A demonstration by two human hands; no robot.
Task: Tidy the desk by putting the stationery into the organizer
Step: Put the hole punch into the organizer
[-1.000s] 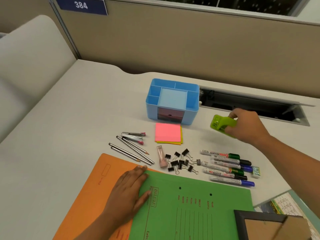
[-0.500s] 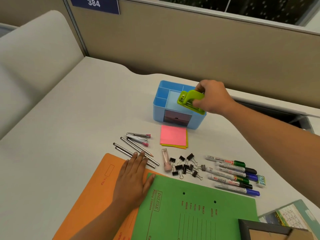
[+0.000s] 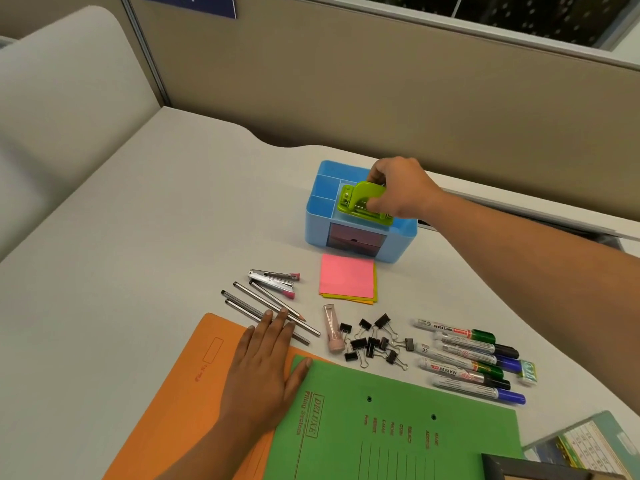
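A blue desk organizer [image 3: 320, 216] with several compartments stands at the back of the desk. My right hand [image 3: 401, 190] grips a lime green hole punch [image 3: 362, 201] and holds it in the organizer's large middle compartment. My left hand [image 3: 265, 368] rests flat on an orange folder [image 3: 180, 403], fingertips touching the grey pencils [image 3: 256, 308]. Loose on the desk lie a stapler [image 3: 273, 277], pink and yellow sticky notes [image 3: 348, 278], a pink tube [image 3: 333, 329], several black binder clips [image 3: 375, 341], several markers [image 3: 464, 358] and a small eraser [image 3: 528, 368].
A green folder [image 3: 391, 431] overlaps the orange one at the near edge. A dark picture frame [image 3: 533, 467] and a calendar [image 3: 585, 445] sit at the bottom right. A beige partition [image 3: 381, 81] backs the desk, with a cable slot [image 3: 588, 233] behind my right arm.
My right hand carried the green hole punch from the desk on the right over to the organizer and lowered it into the middle compartment. My left hand stayed on the orange folder.
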